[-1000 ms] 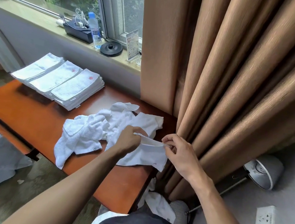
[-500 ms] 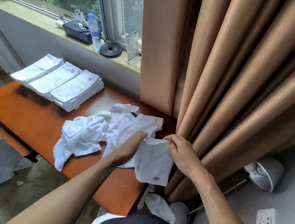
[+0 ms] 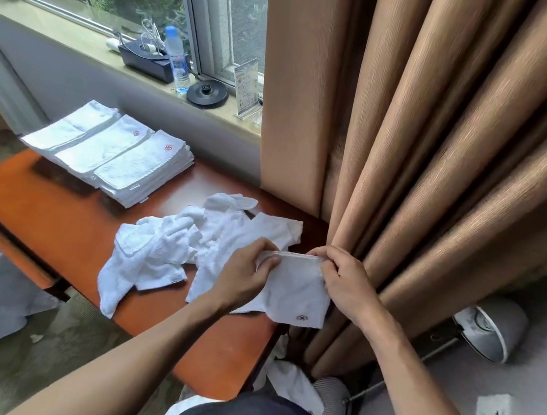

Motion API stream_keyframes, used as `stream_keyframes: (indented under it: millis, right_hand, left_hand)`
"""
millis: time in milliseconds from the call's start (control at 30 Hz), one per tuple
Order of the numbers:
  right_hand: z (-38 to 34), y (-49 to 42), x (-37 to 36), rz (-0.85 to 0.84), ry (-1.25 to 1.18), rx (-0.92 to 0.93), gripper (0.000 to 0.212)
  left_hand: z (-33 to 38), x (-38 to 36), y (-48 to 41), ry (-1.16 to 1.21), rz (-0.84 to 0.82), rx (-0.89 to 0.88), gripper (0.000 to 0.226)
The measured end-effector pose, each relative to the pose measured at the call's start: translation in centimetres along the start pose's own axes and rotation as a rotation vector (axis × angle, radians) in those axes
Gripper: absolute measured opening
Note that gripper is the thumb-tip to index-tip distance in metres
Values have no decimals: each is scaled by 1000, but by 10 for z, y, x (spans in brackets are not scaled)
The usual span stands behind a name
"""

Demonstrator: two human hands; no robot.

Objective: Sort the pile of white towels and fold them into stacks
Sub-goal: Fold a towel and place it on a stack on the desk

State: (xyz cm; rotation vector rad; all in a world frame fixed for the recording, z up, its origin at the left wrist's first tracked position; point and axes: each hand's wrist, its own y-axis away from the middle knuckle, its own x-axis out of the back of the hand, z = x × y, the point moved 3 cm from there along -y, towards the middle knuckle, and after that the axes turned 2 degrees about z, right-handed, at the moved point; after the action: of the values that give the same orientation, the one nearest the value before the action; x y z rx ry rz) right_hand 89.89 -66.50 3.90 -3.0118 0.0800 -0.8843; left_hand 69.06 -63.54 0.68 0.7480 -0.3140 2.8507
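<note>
The fingers (image 3: 265,258) of your left hand (image 3: 245,274) are curled and pinch the top left corner of a small white towel (image 3: 293,287). The fingers of your right hand (image 3: 347,285) pinch the top right corner the same way. The towel hangs flat between your two hands, over the near right end of the tabletop (image 3: 58,212). A little red flower mark (image 3: 302,317) shows near its bottom edge.

To do this step well, I think you should pull the top edge tight so it makes a straight line. Hold both corners at the same height. Then lay the towel flat on a bare bit of tabletop before you fold it. Match corner to corner, and press each fold down with your palm. Try to end with the red mark on top, like the ones on the stacks.

Just behind your left hand sits the pile of loose towels (image 3: 192,242), all bunched up. One end of it hangs over the near edge. Further back on the left, three neat stacks (image 3: 117,150) lie side by side. So it looks like a good part is done, and a few towels are left.

The brown curtain (image 3: 443,159) is just beside your right hand. Take care the towel does not catch on it or slip off the tabletop.
</note>
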Motion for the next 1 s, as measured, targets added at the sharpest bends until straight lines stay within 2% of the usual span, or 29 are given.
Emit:
stream_keyframes:
  millis: [100,167,233,333,400,467,533,600,667,767,833,933,1000]
  right_hand:
    - [7,0,-2,-51,-27,-7,21]
    - [6,-3,-7,-86,11,31,27]
    - [2,-11,-10,-82,64,48,18]
    - [-3,-20,-11,-74,1,37,13]
    - [-5,-19,-11,-76,-65,14,14]
    - [-2,-16,-12,-58,-47,13,14]
    - [4,-16,-7,7,97,23,14]
    - [9,-19,2,92,358,62,15]
    - [11,-25,9,117,438,99,25]
    - [7,-30,5,45,168,26,35]
    - [8,-36,2,53,68,-15,30]
    - [8,-48,3,110,43,4,16]
    - [5,-53,0,135,22,31,7]
  left_hand:
    - [6,-2,-9,22,-25,-18,3]
    - [8,1,-15,75,-19,-24,5]
    - [9,5,-19,171,-48,34,17]
    - [5,-5,-18,299,-307,234,37]
    - [-4,-19,-11,267,-399,319,32]
    - [-12,-27,-6,239,-362,333,23]
    - [-14,-31,-8,220,-330,327,17]
    - [-6,-33,-17,121,-341,261,18]
    - [3,-37,-28,42,-376,170,20]
    - [15,-34,-42,-10,-397,65,15]
    - [17,-30,-49,-16,-399,34,14]
    - [4,-22,-54,-32,-415,103,16]
    - [-15,-12,-52,-77,-367,168,22]
